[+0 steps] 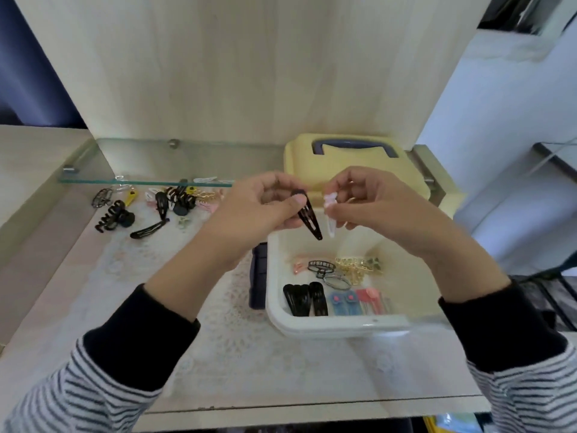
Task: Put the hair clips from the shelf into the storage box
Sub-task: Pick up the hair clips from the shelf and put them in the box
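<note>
Soft, even light fills your view, brightest on the pale wall (499, 120) at 2 o'clock. Faint shadows lie inside the storage box (343, 328) at 5 o'clock. The glass shelf (140, 182) edge at 9 o'clock glints mildly. Wide-angle distortion bows straight lines near the rim; detail looks slightly soft throughout, softest at the corners.

No readable text anywhere (letter-like marks on one black oval clip (321, 265), too blurred)
</note>
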Action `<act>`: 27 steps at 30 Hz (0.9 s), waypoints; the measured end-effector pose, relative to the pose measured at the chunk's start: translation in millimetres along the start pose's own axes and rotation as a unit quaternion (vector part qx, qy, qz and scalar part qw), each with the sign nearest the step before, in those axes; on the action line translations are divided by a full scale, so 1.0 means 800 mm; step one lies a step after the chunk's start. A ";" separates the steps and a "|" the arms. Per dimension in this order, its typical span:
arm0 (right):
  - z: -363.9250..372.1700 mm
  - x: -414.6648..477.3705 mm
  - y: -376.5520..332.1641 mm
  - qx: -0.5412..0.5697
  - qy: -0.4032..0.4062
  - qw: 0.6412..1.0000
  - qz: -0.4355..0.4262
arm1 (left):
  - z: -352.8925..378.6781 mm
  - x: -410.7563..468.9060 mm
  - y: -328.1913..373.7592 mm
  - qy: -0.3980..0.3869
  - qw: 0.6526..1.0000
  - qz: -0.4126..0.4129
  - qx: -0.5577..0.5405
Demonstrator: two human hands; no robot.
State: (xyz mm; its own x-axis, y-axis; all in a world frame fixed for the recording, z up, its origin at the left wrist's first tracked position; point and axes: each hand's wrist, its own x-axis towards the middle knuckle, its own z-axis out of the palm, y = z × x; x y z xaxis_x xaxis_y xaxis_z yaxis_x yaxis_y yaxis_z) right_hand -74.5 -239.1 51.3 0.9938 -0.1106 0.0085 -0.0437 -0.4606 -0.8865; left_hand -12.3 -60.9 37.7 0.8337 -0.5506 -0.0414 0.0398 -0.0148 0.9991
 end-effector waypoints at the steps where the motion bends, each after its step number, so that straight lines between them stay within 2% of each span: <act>1: -0.007 -0.002 0.007 -0.018 -0.020 1.000 0.012 | 0.006 0.002 -0.001 -0.025 0.998 -0.009 0.059; 3: -0.016 -0.006 0.019 -0.061 -0.069 0.995 0.035 | 0.018 0.006 -0.003 -0.066 0.982 -0.026 0.174; 6: -0.023 -0.010 0.033 -0.126 -0.118 0.984 0.050 | 0.034 0.017 -0.005 -0.129 0.933 -0.059 0.332; 12: -0.030 -0.015 0.040 -0.263 -0.167 0.948 0.064 | 0.059 0.038 -0.007 -0.201 0.826 -0.070 0.522; 16: -0.026 -0.019 0.051 -0.310 -0.220 0.921 0.084 | 0.070 0.046 -0.016 -0.245 0.784 -0.087 0.564; 22: -0.020 -0.019 0.063 -0.375 -0.262 0.887 0.065 | 0.073 0.050 -0.024 -0.278 0.754 -0.093 0.587; 27: -0.015 -0.014 0.066 -0.437 -0.261 0.858 0.064 | 0.078 0.048 -0.030 -0.277 0.737 -0.090 0.610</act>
State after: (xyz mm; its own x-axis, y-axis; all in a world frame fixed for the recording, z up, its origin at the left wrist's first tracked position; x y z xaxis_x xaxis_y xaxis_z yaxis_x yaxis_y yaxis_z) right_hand -88.9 -272.8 9.8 0.8752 0.0957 -0.4742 0.0112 -0.9840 -0.1780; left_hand -16.1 -133.8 13.0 0.5092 -0.6989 -0.5021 -0.6833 -0.6831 0.2578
